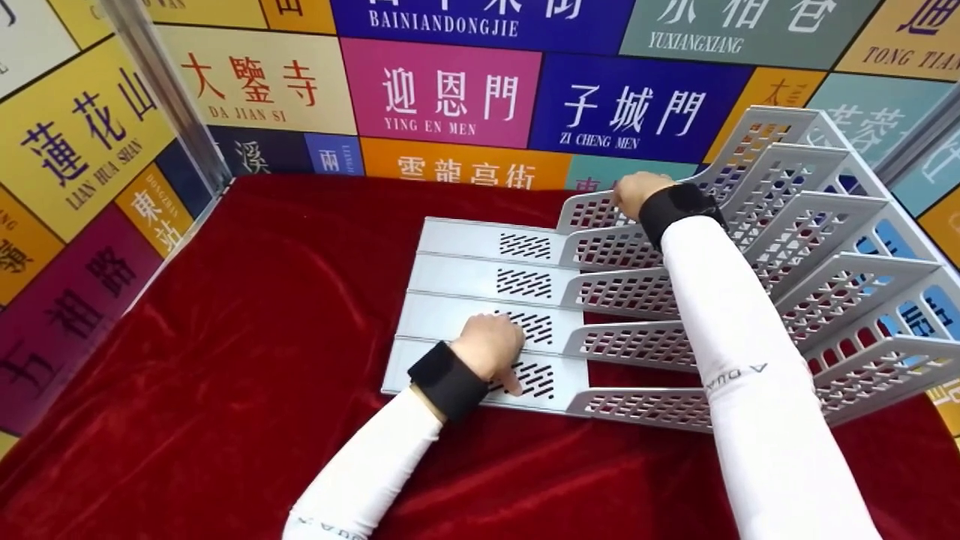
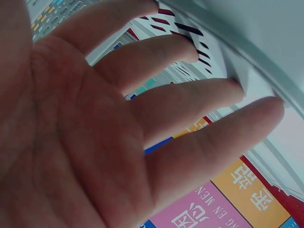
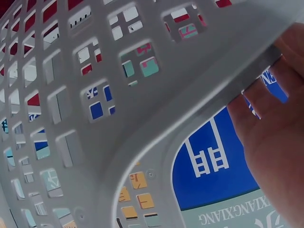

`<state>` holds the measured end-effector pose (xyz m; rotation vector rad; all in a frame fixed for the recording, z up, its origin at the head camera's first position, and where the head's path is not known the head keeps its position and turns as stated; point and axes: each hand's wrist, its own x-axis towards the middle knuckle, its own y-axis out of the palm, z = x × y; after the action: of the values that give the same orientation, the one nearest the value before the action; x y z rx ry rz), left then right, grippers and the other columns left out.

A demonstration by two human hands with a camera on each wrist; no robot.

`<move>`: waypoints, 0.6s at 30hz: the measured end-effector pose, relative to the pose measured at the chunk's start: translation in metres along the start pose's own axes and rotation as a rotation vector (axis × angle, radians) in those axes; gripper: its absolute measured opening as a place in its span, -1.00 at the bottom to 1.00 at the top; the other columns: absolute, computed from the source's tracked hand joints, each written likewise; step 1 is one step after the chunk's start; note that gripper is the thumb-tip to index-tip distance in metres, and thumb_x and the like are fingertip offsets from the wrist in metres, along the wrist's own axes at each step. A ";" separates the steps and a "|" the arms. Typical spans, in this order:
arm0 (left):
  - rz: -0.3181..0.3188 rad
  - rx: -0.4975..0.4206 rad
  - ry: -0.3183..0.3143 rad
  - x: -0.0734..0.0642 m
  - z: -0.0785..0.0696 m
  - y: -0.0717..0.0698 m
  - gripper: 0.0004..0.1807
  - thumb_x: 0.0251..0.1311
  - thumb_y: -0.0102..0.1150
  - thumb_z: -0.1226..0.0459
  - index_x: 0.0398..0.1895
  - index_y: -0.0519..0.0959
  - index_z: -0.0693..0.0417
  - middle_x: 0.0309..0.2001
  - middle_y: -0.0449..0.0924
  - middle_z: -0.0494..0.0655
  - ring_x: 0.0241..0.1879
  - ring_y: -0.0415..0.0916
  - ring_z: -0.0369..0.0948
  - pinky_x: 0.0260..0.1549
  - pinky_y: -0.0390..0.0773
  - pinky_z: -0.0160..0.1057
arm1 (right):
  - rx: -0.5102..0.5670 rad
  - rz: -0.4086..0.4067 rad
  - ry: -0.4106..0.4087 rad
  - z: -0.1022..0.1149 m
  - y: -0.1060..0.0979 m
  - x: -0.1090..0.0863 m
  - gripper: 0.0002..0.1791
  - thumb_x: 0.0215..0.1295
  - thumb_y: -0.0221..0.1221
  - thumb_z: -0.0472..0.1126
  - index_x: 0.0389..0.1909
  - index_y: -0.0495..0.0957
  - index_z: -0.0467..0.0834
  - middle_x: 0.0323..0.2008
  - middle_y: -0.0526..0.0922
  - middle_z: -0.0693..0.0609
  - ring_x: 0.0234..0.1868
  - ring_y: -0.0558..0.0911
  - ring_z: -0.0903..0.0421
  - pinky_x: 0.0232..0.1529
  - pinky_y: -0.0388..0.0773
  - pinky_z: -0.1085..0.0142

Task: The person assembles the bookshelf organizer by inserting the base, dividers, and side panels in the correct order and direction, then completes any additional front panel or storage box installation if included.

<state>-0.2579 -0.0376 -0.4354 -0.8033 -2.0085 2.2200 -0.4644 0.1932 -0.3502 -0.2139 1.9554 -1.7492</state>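
A grey plastic file rack (image 1: 465, 274) with several perforated upright dividers lies on the red cloth. Its flat base panels extend to the left, and its tall back stands on the right. My left hand (image 1: 491, 346) is over the near base panels, thumb toward me. In the left wrist view its fingers (image 2: 199, 128) are spread and nearly straight, the tips right at the panel. Farther back, my right hand (image 1: 643, 191) grips the top edge of the farthest divider (image 1: 589, 212). The right wrist view shows those fingers (image 3: 259, 92) partly hidden behind the divider's rim.
Dark red velvet cloth (image 1: 300, 285) covers the table, continuing left of the rack and in front of it. Behind stands a wall of coloured place-name signs (image 1: 442, 90), with a metal post (image 1: 176, 97) at the left corner. The dividers stand close under my right forearm.
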 end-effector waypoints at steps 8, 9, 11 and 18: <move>0.004 0.025 -0.006 0.000 -0.003 -0.001 -0.45 -0.22 0.56 -0.23 -0.52 0.54 -0.04 -0.13 0.72 -0.09 -0.12 0.66 -0.13 -0.13 0.68 -0.11 | -0.008 0.027 0.023 -0.002 0.000 0.001 -0.60 0.32 0.02 -0.29 0.11 0.60 -0.29 0.18 0.57 -0.37 0.24 0.49 -0.39 0.22 0.45 -0.25; 0.002 0.026 -0.006 0.000 -0.003 -0.001 -0.45 -0.22 0.56 -0.23 -0.53 0.53 -0.04 -0.14 0.72 -0.10 -0.13 0.66 -0.13 -0.13 0.67 -0.12 | -0.006 0.025 0.025 -0.002 0.000 0.001 -0.60 0.31 0.01 -0.29 0.11 0.60 -0.29 0.19 0.57 -0.37 0.24 0.49 -0.39 0.23 0.45 -0.25; 0.003 0.020 -0.006 0.001 -0.003 -0.001 -0.45 -0.22 0.56 -0.23 -0.54 0.52 -0.04 -0.14 0.72 -0.09 -0.13 0.66 -0.13 -0.13 0.67 -0.11 | 0.001 0.018 0.030 -0.001 0.000 0.000 -0.59 0.29 0.01 -0.31 0.11 0.61 -0.29 0.18 0.57 -0.38 0.23 0.49 -0.39 0.23 0.44 -0.25; 0.007 0.010 0.002 -0.001 0.000 -0.001 -0.45 -0.21 0.56 -0.22 -0.49 0.56 -0.02 -0.14 0.72 -0.08 -0.13 0.66 -0.11 -0.10 0.67 -0.10 | -0.017 -0.001 0.022 0.004 0.002 0.002 -0.63 0.21 0.04 -0.35 -0.01 0.66 -0.31 0.09 0.63 -0.39 0.13 0.58 -0.38 0.15 0.53 -0.19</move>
<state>-0.2575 -0.0377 -0.4346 -0.8124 -1.9949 2.2307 -0.4644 0.1890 -0.3526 -0.2029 1.9868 -1.7433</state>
